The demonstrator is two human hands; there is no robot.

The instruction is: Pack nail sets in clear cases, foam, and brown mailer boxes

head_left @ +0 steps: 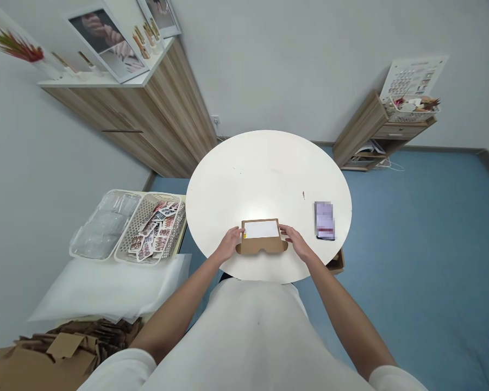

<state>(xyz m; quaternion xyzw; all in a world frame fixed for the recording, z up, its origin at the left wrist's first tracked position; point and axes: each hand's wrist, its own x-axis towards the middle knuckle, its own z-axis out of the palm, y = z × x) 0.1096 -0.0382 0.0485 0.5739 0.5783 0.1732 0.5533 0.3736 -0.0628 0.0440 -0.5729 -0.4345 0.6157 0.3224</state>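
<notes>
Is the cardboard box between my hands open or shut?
Open: the cardboard box has its lid folded out toward you, exposing a white item inside.

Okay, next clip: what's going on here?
A person stands at a white table with the left hand and right hand at opposite ends of a cardboard box. The box is open, its flap folded out toward the person, and a white item shows inside. A phone lies on the table to the right of the box.
</notes>
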